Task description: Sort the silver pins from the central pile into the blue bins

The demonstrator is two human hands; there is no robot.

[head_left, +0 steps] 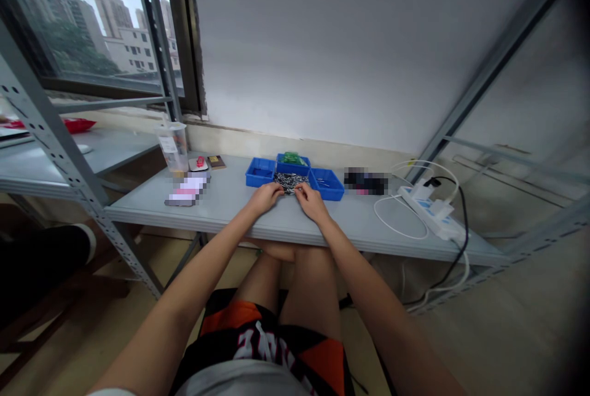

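Observation:
A pile of small shiny metal pieces [291, 179] lies amid several blue bins on the grey table; the pieces are too small to name. My left hand [267, 197] is at the pile's near left edge, thumb and fingers pinched together. Facing it from the right, my right hand [310, 203] has its fingertips closed in a pinch. Whatever sits in either pinch is too tiny to make out. The left blue bin [254, 181] and the right blue bin [332, 192] flank the pile. Green items [291, 158] fill the back bin.
A plastic cup [173, 149], a blurred phone-like object [188, 189] and a small dark box [216, 162] are on the left. To the right lie a blurred dark object [366, 181] and a power strip [428, 211] with looping cables. Metal shelf posts [78, 150] frame the table [221, 208].

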